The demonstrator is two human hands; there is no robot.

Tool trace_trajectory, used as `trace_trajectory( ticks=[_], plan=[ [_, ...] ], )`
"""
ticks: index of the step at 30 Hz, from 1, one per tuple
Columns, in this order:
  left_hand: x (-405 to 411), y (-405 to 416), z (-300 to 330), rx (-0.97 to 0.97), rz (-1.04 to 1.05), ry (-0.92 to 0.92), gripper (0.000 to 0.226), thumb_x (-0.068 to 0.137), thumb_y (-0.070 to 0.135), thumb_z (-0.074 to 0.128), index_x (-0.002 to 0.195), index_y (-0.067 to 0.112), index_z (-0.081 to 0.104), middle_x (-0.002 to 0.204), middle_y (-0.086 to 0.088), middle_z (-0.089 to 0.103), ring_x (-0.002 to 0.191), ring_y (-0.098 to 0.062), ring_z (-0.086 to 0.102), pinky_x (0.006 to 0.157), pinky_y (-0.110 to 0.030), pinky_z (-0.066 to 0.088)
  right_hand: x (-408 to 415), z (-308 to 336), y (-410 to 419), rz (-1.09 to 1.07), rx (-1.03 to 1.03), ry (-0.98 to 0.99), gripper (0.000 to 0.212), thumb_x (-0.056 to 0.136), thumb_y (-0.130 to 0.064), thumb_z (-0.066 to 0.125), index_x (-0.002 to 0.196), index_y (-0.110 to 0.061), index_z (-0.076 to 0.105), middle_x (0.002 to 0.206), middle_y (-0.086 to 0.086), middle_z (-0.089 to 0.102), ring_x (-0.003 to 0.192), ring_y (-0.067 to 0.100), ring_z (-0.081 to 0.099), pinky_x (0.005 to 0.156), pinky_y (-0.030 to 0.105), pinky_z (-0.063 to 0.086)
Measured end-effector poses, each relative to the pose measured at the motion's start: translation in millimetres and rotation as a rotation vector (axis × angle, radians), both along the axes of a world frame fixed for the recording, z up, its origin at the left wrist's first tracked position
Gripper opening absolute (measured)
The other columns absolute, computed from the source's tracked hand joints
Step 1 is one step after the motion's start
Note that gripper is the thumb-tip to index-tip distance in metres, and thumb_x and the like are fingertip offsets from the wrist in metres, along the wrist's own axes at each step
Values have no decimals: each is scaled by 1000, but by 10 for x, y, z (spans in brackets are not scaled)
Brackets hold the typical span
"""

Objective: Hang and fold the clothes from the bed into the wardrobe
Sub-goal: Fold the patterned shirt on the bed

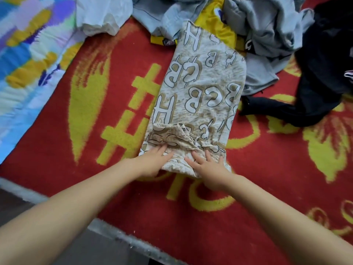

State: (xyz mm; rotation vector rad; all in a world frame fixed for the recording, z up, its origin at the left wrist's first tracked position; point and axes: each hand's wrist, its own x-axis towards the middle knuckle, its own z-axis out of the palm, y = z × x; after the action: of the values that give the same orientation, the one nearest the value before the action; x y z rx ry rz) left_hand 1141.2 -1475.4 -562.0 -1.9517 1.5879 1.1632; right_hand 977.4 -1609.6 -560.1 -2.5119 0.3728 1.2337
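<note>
left hand (pixel 152 161), right hand (pixel 208 169) flat, fingers straight, pressing beige letter-print garment (pixel 200 88) folded lengthwise.

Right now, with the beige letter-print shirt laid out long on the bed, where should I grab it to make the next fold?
Probably take the beige shirt at its near end, where left hand and right hand rest. It lies as a narrow strip running away from you, so lift that end's two corners from your side.

Beige shirt (pixel 200 88) with white letters (outlined dark), red-and-yellow blanket (pixel 95 111), grey, black, yellow clothes (pixel 267 35)
</note>
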Motion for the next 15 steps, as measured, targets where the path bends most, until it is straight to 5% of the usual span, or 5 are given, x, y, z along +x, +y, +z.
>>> trace_trajectory(
  ticks=[3,5,7,10,15],
  plan=[
    [-126,95,344,259,86,315,64,84,-8,34,144,14,37,137,-18,45,115,-28,53,76,-4,43,-125,325,-17,76,361,208,78,81,7,37,150,-25,22,154,8,28,137,36,34,107,57,35],
    [-157,178,537,432,159,476,44,81,-6,36,113,11,60,92,-7,60,72,-17,57,58,-16,45,-235,495,-40,66,545,284,50,82,0,45,130,-16,48,127,11,57,114,30,56,95,46,48],
    [-44,177,593,504,312,544,28,82,-5,40,86,15,61,71,-1,56,59,-12,53,52,-22,45,-239,575,-186,-70,593,269,29,84,-2,52,110,-14,57,105,3,65,95,16,63,82,32,53],
    [275,-12,488,313,349,398,24,83,-3,48,69,17,48,66,1,45,56,-12,40,51,-22,33,-123,511,-463,-264,465,72,18,88,-10,57,104,-18,59,85,-4,60,71,2,59,59,18,47],
    [185,-172,30,-293,495,-68,22,89,-2,41,82,17,49,79,-3,53,79,-25,51,60,-32,37,-205,92,-376,-435,-113,-342,40,95,-8,44,134,-20,48,123,8,54,110,30,52,89,41,39]
  ],
)
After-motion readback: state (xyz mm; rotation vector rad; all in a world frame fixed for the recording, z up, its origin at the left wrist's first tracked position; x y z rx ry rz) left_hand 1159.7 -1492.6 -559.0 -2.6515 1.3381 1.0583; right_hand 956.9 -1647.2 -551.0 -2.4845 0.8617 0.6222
